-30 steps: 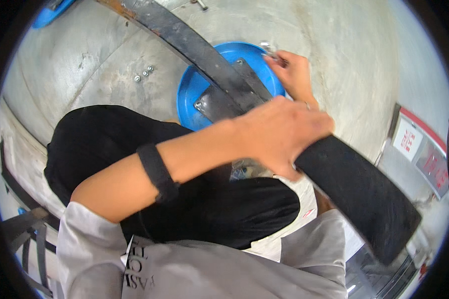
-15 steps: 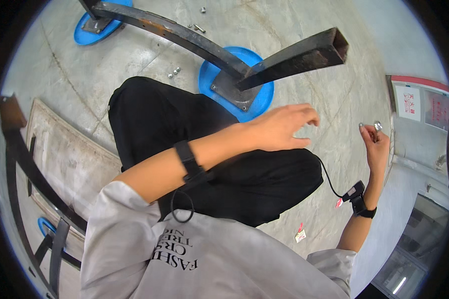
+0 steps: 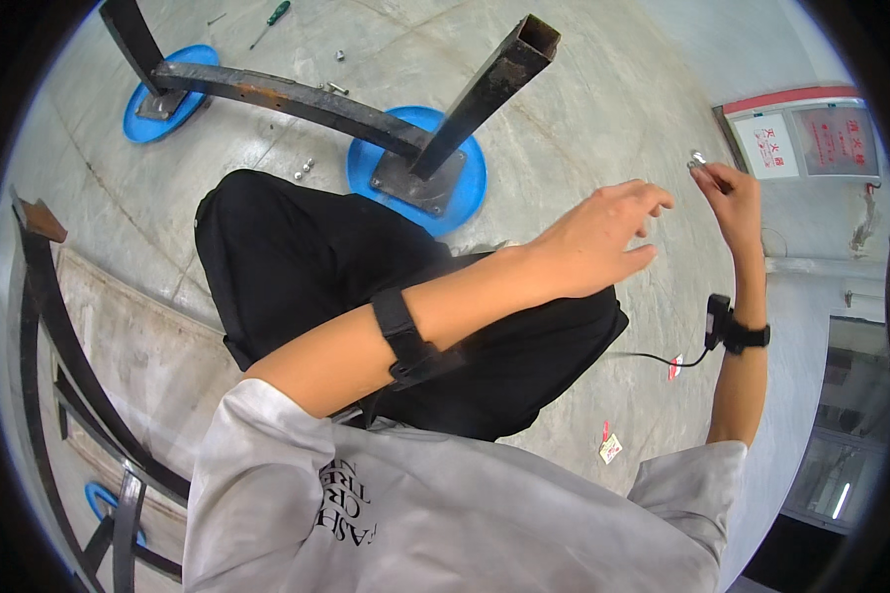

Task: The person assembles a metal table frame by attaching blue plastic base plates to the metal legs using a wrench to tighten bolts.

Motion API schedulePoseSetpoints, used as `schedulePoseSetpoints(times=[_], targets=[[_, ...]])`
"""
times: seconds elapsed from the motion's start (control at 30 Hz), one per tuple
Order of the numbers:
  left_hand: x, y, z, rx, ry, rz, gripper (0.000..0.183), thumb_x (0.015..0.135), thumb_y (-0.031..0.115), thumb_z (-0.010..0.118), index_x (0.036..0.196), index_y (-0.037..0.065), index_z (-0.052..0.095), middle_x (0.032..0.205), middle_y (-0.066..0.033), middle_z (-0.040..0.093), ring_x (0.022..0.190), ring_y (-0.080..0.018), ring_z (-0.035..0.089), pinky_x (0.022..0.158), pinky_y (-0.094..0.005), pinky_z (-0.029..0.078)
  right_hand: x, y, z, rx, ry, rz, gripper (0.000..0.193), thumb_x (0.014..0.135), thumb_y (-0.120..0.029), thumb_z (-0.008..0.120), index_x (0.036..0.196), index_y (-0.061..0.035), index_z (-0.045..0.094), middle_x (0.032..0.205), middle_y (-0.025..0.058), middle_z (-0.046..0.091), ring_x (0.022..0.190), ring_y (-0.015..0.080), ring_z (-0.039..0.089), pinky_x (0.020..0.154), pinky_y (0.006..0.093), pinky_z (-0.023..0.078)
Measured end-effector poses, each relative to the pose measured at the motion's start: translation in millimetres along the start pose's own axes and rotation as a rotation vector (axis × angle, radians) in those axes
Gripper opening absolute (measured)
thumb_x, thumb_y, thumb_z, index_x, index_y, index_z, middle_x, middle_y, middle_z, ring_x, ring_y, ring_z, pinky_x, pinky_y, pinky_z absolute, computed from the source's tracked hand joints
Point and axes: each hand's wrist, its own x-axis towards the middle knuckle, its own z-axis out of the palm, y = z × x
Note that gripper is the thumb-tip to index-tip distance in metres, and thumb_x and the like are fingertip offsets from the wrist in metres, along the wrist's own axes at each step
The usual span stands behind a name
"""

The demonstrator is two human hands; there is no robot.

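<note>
My right hand is raised at the right, its thumb and fingers pinched on a small shiny metal fastener. Whether that is a bolt or a nut is too small to tell. To its left, my left hand hangs in the air above my knee, fingers spread and slightly curled, holding nothing. Ahead stands a black steel frame with a square-tube leg rising open-ended. Its foot plate rests on a round blue disc. The two hands are apart.
On the floor lie small metal nuts, a bolt and a green-handled screwdriver. A second blue disc is at far left. Another black frame and a stained board flank my left side. A red-topped wall cabinet stands right.
My view has shifted, so the frame and discs sit further left. Both hands appear higher and further apart from the frame; the fastener stays in my right hand's pinch.
</note>
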Motion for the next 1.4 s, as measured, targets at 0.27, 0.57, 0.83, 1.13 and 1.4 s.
schedulePoseSetpoints(times=[0.27,0.57,0.83,1.13,1.4], targets=[[-42.6,23.6,-25.0,-0.141,-0.096,-0.059,0.028,0.076,0.004,0.062,0.103,0.001,0.055,0.092,-0.0115,0.059,0.078,-0.0201,0.063,0.068,-0.0283,0.052,-93.7,-125.0,17.3,0.544,-0.221,0.433,0.011,0.075,-0.008,0.068,0.074,0.0027,0.065,0.061,-0.0034,0.052,0.055,0.0018,0.042,0.047,0.0183,0.029],[-89.3,-1.1,-86.7,0.125,-0.235,-0.346,0.012,0.072,-0.001,0.064,0.084,-0.001,0.064,0.077,-0.0071,0.063,0.070,-0.0133,0.062,0.065,-0.0248,0.051,-91.0,-138.1,106.5,0.832,-0.482,0.454,0.020,0.079,-0.015,0.065,0.080,0.0050,0.064,0.059,-0.0047,0.049,0.054,0.0027,0.038,0.047,0.0217,0.028],[-103.3,-120.5,-281.3,0.919,-0.262,-0.758,0.011,0.066,0.010,0.067,0.072,0.000,0.066,0.066,-0.0109,0.064,0.064,-0.0171,0.063,0.062,-0.0282,0.050,-136.2,-65.1,164.7,0.508,-0.446,0.524,0.029,0.078,-0.021,0.063,0.069,0.0062,0.056,0.049,0.0082,0.039,0.047,0.0105,0.033,0.045,0.0294,0.029],[-100.9,-228.2,-337.0,1.231,-0.390,-1.295,0.009,0.064,0.012,0.066,0.065,0.003,0.065,0.070,-0.0116,0.066,0.068,-0.0237,0.065,0.067,-0.0315,0.052,-164.7,-46.7,188.0,0.552,-0.250,0.722,0.019,0.078,-0.014,0.062,0.071,0.0036,0.058,0.051,-0.0035,0.037,0.048,0.0034,0.031,0.044,0.0239,0.023],[-115.4,-265.1,-356.5,1.223,-0.516,-1.421,0.015,0.059,0.004,0.073,0.065,0.003,0.060,0.069,-0.0094,0.064,0.058,-0.0173,0.063,0.048,-0.0327,0.053,-164.2,-39.6,189.7,0.581,-0.277,0.651,0.016,0.078,-0.012,0.060,0.071,0.0023,0.057,0.048,-0.0014,0.035,0.046,0.0036,0.030,0.044,0.0245,0.023]])
